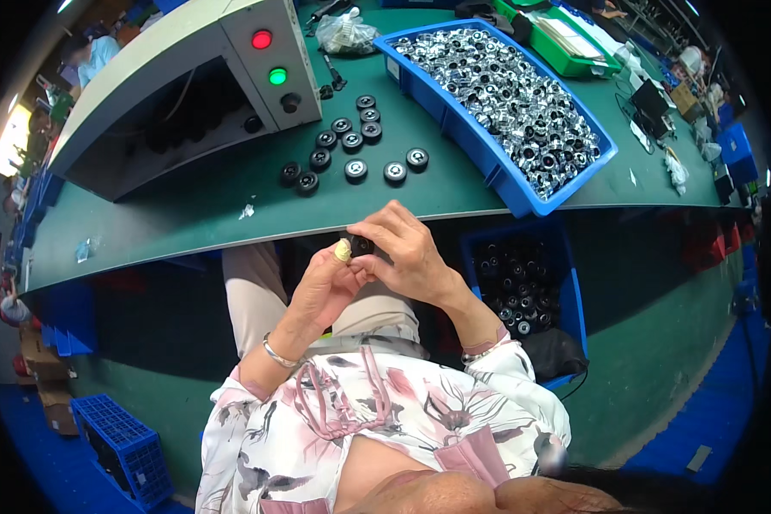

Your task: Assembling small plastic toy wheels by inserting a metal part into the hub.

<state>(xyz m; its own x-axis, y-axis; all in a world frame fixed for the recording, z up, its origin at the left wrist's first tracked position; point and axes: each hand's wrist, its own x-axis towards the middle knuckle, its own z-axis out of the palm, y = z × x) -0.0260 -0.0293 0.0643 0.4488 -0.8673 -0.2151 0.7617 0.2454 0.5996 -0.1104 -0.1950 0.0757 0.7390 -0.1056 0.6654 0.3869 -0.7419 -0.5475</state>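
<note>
Just off the table's front edge, above my lap, my two hands meet around a small round black part (362, 244). My left hand (321, 283), its thumb wrapped in a yellow cover (343, 250), grips the part from the left. My right hand (403, 250) closes on it from the right with thumb and fingers. Much of the part is hidden by my fingers. On the green table ahead stand several black round parts (355, 170) with pale ring marks on top, loosely grouped.
A blue bin (488, 163) full of shiny clear and metallic pieces sits on the green table (223, 201) at right. The grey machine (265, 73) with red and green lights stands at left. Below the table, a blue crate (578, 317) holds black parts. A plastic bag (347, 32) lies behind.
</note>
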